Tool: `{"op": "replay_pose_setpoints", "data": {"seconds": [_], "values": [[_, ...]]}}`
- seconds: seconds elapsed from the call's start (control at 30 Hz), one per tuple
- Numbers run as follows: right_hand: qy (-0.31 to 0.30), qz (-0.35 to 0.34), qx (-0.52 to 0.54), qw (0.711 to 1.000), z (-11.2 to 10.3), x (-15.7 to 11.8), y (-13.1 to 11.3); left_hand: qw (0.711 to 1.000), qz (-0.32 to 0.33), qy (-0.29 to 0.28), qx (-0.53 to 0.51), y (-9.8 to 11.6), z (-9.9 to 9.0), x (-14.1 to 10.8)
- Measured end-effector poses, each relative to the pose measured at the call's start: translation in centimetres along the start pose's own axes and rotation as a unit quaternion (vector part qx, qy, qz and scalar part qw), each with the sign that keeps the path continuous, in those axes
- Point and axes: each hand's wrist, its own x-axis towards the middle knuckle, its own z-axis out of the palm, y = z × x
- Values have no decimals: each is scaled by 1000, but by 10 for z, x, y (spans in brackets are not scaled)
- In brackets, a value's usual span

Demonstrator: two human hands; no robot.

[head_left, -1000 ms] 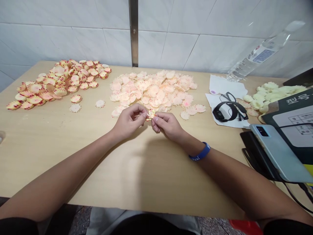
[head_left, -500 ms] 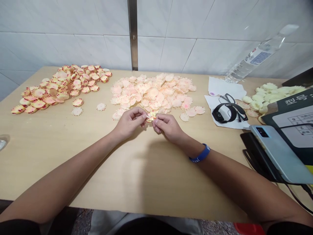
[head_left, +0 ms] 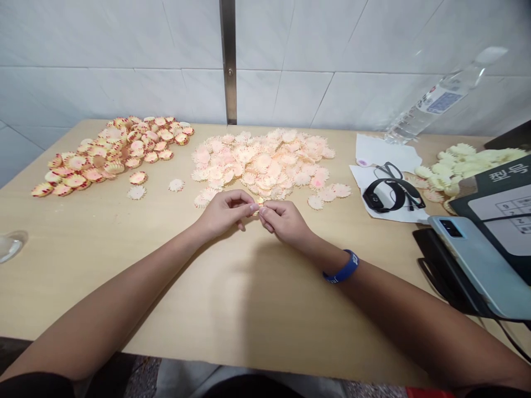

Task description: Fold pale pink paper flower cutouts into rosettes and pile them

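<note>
Both hands meet over the table's middle, pinching one small yellowish petal piece (head_left: 260, 202) that is mostly hidden by the fingers. My left hand (head_left: 228, 213) has thumb and index finger closed at its left side. My right hand (head_left: 286, 220), with a blue wristband (head_left: 342, 267) on the wrist, grips it from the right. Just beyond the hands lies a heap of pale pink scalloped discs (head_left: 265, 160). A pile of red-edged yellow discs (head_left: 97, 152) is at the left, with a few loose pale discs (head_left: 176, 185) between the piles.
On the right are white paper (head_left: 384, 152), a black smart band (head_left: 384, 195), a cable, a clear bottle (head_left: 443, 97), pale green discs (head_left: 460, 160), a phone (head_left: 481, 265) and a dark green box (head_left: 501, 199). A clear round object (head_left: 9, 247) sits at the far left.
The fingers have closed further around the piece, which shows less now. My left hand has shifted slightly right and its fingers have changed pose. The view has tilted and shifted a little.
</note>
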Motion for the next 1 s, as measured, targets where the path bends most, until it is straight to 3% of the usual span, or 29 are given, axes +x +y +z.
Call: {"op": "replay_pose_setpoints", "data": {"seconds": [0.17,0.37,0.5,0.83,1.0], "values": [[-4,12,15,1000,-1,1,1,996,-26,25,-79,-8,0,3],[34,1,0,999,0,1,3,984,-24,105,-138,-12,-15,11],[37,9,4,999,0,2,4,985,-25,110,-133,-11,-18,12],[20,25,-37,999,4,3,0,987,-33,153,-46,-6,4,3],[22,15,-65,998,7,5,1,963,10,268,-38,-4,-12,7]]}}
